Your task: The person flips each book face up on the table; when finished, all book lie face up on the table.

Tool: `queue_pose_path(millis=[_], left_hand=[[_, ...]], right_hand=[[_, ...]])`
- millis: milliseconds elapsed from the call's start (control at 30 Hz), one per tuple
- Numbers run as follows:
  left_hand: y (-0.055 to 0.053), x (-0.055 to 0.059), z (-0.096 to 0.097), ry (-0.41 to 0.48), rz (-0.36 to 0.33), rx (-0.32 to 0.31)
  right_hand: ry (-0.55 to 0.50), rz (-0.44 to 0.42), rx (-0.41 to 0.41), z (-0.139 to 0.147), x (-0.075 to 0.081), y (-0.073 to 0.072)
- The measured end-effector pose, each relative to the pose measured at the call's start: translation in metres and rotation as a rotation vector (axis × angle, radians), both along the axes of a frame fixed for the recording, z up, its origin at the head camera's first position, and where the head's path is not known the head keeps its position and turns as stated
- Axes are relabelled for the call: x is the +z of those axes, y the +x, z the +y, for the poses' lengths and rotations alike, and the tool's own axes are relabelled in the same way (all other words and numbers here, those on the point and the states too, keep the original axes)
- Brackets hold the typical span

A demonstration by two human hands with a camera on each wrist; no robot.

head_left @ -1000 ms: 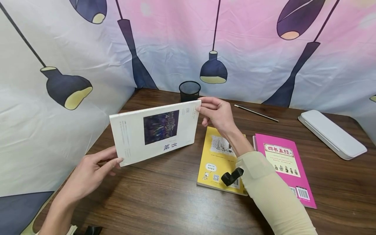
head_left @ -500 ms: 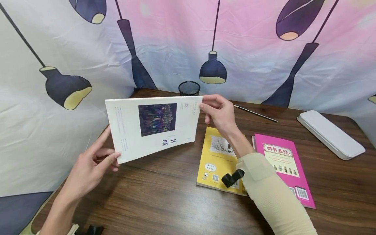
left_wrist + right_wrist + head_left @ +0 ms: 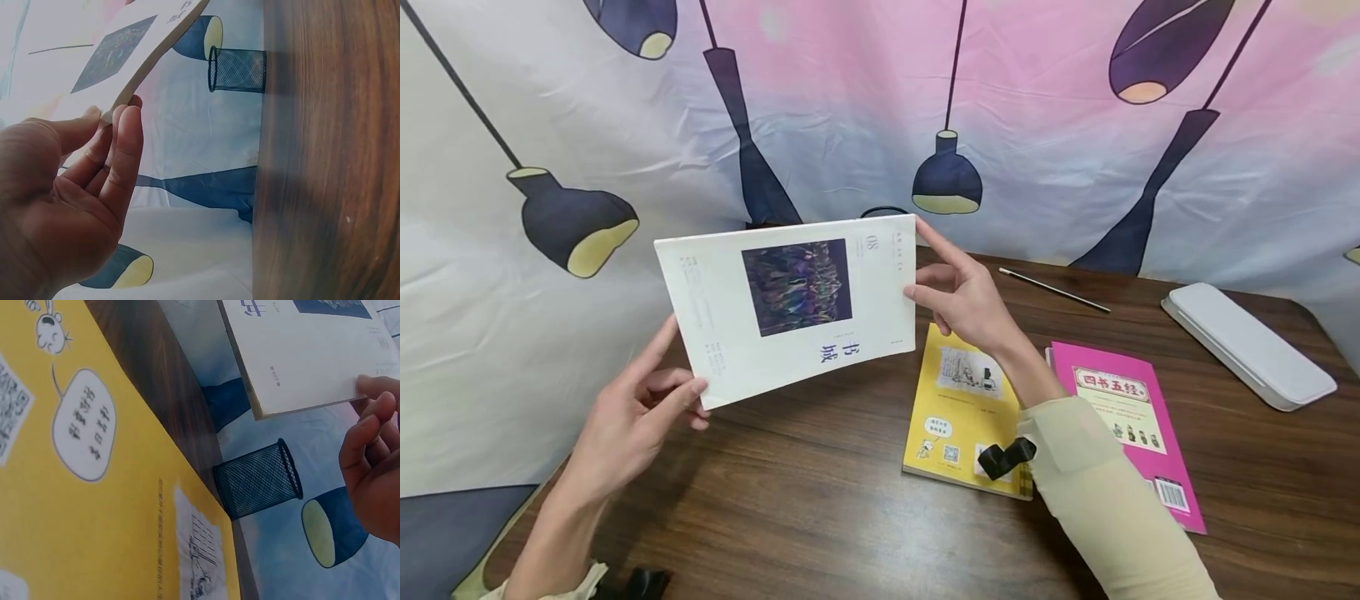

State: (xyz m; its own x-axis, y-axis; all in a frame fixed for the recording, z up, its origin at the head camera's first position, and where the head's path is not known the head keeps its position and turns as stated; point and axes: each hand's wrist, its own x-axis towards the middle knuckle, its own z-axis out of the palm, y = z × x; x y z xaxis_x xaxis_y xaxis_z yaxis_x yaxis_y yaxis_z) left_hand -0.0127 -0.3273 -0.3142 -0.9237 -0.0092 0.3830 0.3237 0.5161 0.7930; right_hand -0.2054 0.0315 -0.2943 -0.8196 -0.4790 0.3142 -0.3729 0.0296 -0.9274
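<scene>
A white book [image 3: 797, 358] with a dark picture on its cover is held up above the table, its cover facing me and turned sideways. My left hand [image 3: 625, 425] pinches its lower left corner, thumb on the cover and fingers behind, as the left wrist view also shows. At the right edge, my right hand [image 3: 966, 300] grips the book between the thumb in front and fingers behind. Below the right forearm lie a yellow book [image 3: 955, 417] and a pink book [image 3: 1138, 400], side by side. The right sleeve covers part of both.
Behind the white book stands a black mesh pen holder [image 3: 259, 478], mostly hidden in the head view. A thin pencil [image 3: 1052, 290] lies at the back of the wooden table [image 3: 820, 500]. A white case [image 3: 1247, 346] lies at the right. A lamp-patterned cloth [image 3: 835, 108] hangs behind.
Both hands have raised the white book and tipped its cover more toward me. It now hides most of the pen holder. The right index finger has stretched up to the top corner.
</scene>
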Motion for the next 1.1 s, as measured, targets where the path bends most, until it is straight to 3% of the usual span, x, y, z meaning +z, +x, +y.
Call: queue_pose_path(millis=[167, 400, 833, 1100], left_hand=[[-0.005, 0.001, 0.006, 0.019, -0.009, -0.028], [-0.007, 0.0, 0.014, -0.032, -0.03, -0.018], [-0.005, -0.008, 0.02, -0.013, -0.084, -0.018], [-0.004, -0.011, 0.023, 0.01, -0.126, -0.062]], right_hand=[[0.031, 0.037, -0.026, 0.006, 0.006, 0.002], [0.056, 0.054, -0.058, 0.013, 0.01, 0.003], [0.105, 0.024, -0.082, 0.015, 0.003, 0.005], [0.135, 0.022, -0.065, 0.02, -0.001, 0.003]])
